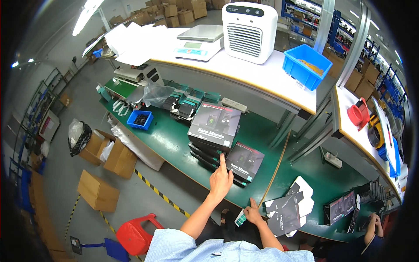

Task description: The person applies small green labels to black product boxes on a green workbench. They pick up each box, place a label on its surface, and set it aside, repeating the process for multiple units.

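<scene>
My left hand (221, 181) reaches to the stacked boxes, index finger stretched out and its tip at the lower front edge of the tall stack of black boxes (214, 124). Nothing shows between its fingers. A small green mark sits on the box edge by that fingertip. Right beside stands a lower stack of black boxes (245, 161). At the table's front edge, my right hand (253, 214) grips a small white sheet of green stickers (240, 218); its index finger points up over the green tabletop (174, 159).
Flattened black-and-white cartons (286, 214) lie to the right. A co-worker's hands (374, 225) are at far right near more black boxes (339, 209). Behind are a blue bin (140, 119), a power strip (234, 105) and a raised shelf (262, 83). A red stool (136, 236) stands at lower left.
</scene>
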### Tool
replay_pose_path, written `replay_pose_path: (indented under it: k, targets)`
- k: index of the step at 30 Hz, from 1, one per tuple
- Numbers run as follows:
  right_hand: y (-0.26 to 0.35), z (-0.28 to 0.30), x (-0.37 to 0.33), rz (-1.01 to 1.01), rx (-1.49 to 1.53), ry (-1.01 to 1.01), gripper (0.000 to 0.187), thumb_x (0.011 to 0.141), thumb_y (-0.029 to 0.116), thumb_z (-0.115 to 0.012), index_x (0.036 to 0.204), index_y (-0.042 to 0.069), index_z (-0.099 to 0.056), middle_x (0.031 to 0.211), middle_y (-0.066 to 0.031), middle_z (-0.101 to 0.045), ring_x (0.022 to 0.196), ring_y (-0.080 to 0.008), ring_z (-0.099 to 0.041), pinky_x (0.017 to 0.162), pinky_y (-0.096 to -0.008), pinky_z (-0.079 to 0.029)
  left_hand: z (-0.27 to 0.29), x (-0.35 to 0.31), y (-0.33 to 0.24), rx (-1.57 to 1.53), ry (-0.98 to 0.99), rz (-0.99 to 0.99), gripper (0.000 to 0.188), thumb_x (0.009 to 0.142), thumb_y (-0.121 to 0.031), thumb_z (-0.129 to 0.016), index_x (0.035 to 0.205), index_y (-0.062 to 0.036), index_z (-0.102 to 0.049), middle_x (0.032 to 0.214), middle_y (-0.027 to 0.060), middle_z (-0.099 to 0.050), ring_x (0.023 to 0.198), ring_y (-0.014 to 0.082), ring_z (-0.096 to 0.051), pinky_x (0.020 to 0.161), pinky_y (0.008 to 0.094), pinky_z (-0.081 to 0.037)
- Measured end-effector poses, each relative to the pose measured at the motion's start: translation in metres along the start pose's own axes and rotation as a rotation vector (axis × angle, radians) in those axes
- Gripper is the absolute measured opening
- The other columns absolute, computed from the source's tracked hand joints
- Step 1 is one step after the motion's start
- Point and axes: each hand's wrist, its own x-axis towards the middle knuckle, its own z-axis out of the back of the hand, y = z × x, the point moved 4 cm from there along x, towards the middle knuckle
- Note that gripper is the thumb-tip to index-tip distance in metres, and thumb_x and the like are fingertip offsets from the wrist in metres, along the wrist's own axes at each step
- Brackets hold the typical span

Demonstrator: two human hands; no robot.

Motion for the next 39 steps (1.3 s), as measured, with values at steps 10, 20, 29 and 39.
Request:
replay_pose_path:
  k: [10,20,29,39]
  targets:
    - [0.008,0.003,0.0,0.021,-0.052,-0.039,0.016,0.076,0.014,-0.06,0.082,-0.001,-0.065,0.139,-0.0299,-0.018,0.128,-0.0446,-0.02,0.105,-0.0487,-0.019,0.019,0.007,-0.035,-0.115,-0.132,-0.102,0.069,0.077,-0.009,-0.06,0.135,0.0026,-0.025,0.073,0.0108,-0.056,0.065,0.0253,-0.057,0.06,0.0346,-0.046]
    - [0.014,0.004,-0.001,0.026,-0.08,-0.053,0.016,0.075,0.013,-0.061,0.081,-0.001,-0.065,0.139,-0.0303,-0.017,0.128,-0.0458,-0.02,0.104,-0.0514,-0.02,0.011,0.02,-0.023,-0.038,-0.134,-0.202,0.069,0.077,-0.008,-0.06,0.135,0.0058,-0.024,0.07,0.0105,-0.055,0.06,0.0238,-0.055,0.057,0.0343,-0.045]
    - [0.023,0.005,0.001,-0.02,-0.124,0.007,0.018,0.075,0.013,-0.059,0.081,-0.003,-0.064,0.139,-0.0325,-0.012,0.128,-0.0471,-0.017,0.106,-0.0477,-0.018,-0.008,0.005,0.013,-0.049,-0.042,-0.08,0.073,0.077,-0.009,-0.062,0.137,0.0028,-0.021,0.067,0.0101,-0.055,0.06,0.026,-0.057,0.058,0.0349,-0.047]
    - [0.029,0.008,0.003,-0.007,-0.141,0.013,0.017,0.074,0.012,-0.059,0.08,-0.003,-0.064,0.139,-0.0326,-0.012,0.128,-0.0471,-0.018,0.106,-0.048,-0.018,-0.006,0.004,0.021,-0.037,-0.037,-0.061,0.072,0.076,-0.009,-0.061,0.138,-0.0031,-0.024,0.068,0.01,-0.054,0.059,0.0252,-0.055,0.058,0.0347,-0.046]
